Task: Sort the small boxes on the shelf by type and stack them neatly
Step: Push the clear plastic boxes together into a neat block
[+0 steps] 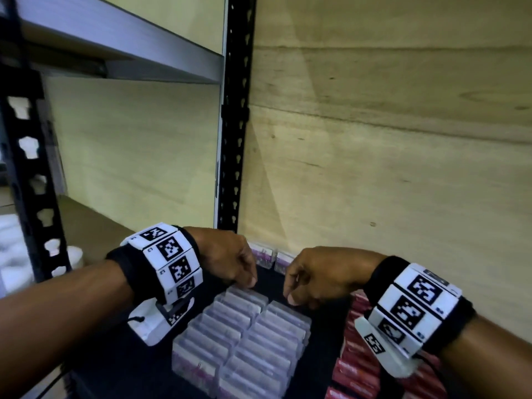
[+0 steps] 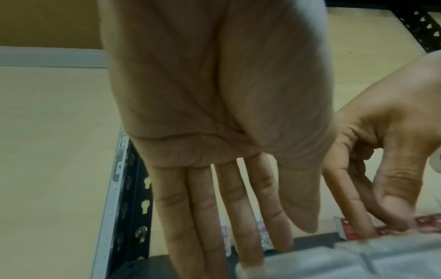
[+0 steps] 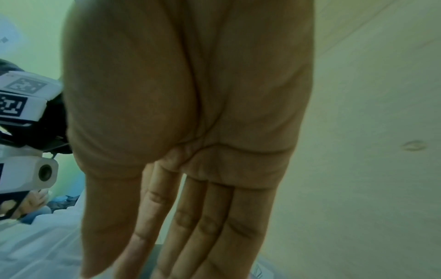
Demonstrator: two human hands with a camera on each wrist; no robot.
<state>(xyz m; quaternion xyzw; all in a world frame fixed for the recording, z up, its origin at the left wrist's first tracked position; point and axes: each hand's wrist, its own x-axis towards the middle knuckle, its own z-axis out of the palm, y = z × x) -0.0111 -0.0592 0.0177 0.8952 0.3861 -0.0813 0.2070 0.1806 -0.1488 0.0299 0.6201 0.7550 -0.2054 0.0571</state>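
Note:
Clear small boxes [image 1: 244, 341] with pinkish contents stand packed in two rows on the dark shelf [image 1: 129, 367]. My left hand [image 1: 250, 283] points its straight fingers down onto the far end of the left row; in the left wrist view the left hand [image 2: 226, 245] touches the clear boxes [image 2: 358, 264] with its fingertips. My right hand [image 1: 293, 298] reaches down at the far end of the right row, and the right wrist view shows the right hand [image 3: 179, 254] with straight fingers holding nothing. Red boxes [image 1: 357, 370] lie stacked to the right, under my right wrist.
Two more clear boxes [image 1: 273, 257] stand at the back against the plywood wall [image 1: 388, 168]. A black perforated upright [image 1: 234, 125] rises behind my left hand, another upright [image 1: 31, 182] stands at the left, and an upper shelf [image 1: 115, 47] hangs overhead.

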